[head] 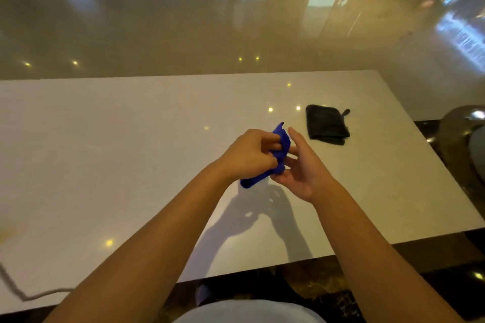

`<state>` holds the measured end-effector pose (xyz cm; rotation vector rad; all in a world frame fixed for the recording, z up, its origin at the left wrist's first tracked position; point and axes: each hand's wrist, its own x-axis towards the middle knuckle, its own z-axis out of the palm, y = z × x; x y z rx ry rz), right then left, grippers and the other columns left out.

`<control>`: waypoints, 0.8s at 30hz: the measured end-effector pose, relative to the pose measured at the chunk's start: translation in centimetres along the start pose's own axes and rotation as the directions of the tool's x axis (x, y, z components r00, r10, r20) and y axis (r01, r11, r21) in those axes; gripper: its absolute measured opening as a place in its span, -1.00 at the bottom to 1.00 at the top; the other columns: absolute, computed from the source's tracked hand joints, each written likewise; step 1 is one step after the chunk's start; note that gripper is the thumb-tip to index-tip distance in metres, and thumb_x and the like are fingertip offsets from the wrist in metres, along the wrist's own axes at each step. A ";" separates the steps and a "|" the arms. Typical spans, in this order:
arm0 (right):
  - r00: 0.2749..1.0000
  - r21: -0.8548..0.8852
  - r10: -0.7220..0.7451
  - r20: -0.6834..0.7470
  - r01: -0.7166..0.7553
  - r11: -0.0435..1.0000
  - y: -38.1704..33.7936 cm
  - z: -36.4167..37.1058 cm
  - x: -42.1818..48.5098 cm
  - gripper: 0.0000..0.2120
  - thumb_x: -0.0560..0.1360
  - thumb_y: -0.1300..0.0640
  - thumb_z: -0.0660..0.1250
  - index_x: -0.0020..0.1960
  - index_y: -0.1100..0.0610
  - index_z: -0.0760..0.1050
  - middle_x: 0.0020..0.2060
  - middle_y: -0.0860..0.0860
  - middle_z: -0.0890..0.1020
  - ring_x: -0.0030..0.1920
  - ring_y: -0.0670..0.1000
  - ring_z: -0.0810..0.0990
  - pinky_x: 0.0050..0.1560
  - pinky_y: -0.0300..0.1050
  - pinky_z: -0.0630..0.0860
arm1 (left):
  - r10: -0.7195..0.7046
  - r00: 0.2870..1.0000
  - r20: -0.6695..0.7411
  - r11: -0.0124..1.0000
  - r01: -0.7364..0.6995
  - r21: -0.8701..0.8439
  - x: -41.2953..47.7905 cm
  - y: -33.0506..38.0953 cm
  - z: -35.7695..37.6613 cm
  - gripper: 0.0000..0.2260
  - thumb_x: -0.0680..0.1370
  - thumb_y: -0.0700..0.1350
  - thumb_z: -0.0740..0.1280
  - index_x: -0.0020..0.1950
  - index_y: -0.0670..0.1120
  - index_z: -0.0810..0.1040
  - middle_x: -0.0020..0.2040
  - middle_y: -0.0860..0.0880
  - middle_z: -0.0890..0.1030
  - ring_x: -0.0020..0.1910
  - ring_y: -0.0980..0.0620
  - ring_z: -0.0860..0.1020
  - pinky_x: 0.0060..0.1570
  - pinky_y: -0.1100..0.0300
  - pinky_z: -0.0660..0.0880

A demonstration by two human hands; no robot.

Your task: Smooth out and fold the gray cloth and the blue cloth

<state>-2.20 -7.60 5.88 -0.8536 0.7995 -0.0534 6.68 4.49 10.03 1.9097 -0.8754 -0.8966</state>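
White glossy tabletop (105,165) under warm spot reflections; a pale cable (15,288) crosses its near-left corner. Left hand (246,155), raised above the table, is closed around a bunched blue cloth (280,151), fingers curled into the fabric; a rolled tail of the cloth (249,182) hangs out below the wrist. Right hand (299,170) sits just beside it, palm turned inward, fingers mostly extended, thumb and lower fingers touching the wad; whether it actually pinches fabric cannot be told. Further right, well apart from both hands, the gray cloth (326,124) lies flat on the table as a compact dark rectangle, apparently already folded, with a small loop at its far corner. Judgement: 1 of 2 cloths done; blue one not yet spread. Risks: wad is held in the air with no corner isolated, so pulling could twist it tighter; the hanging tail may drag or slip free; spreading rightward could knock the gray stack.
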 end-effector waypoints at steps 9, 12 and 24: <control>0.971 0.239 0.177 -0.162 -0.136 0.961 -1.3 -11.1 1.6 -0.87 0.48 0.35 0.35 0.04 0.30 0.54 -0.22 0.22 0.66 -0.21 0.12 0.64 -0.40 -0.17 0.61 | -0.304 0.916 -0.263 0.952 0.301 -0.054 2.7 -6.0 13.0 -0.41 0.40 -0.07 0.55 0.37 -0.01 0.42 0.26 0.02 0.44 0.07 0.01 0.54 0.08 0.13 0.56; 0.960 0.255 0.204 -0.194 -0.151 0.955 -3.4 -15.6 2.3 -0.91 0.49 0.37 0.33 0.00 0.31 0.53 -0.25 0.23 0.66 -0.19 0.15 0.63 -0.39 -0.16 0.63 | -0.287 0.902 -0.322 0.958 0.277 -0.079 6.3 -4.3 16.2 -0.80 0.49 -0.29 0.37 0.07 -0.08 0.60 0.02 -0.10 0.66 -0.15 -0.08 0.65 -0.11 0.04 0.64; 0.945 0.048 0.076 -0.318 -0.064 0.997 -8.7 -26.6 3.9 -0.80 0.51 0.30 0.34 0.13 0.24 0.52 0.03 0.24 0.61 -0.02 0.19 0.61 -0.16 0.02 0.60 | -0.036 0.920 -0.391 0.996 0.064 0.061 13.7 0.0 22.8 -0.77 0.60 -0.22 0.30 0.25 -0.11 0.53 0.16 -0.01 0.53 0.05 0.13 0.51 0.16 0.30 0.50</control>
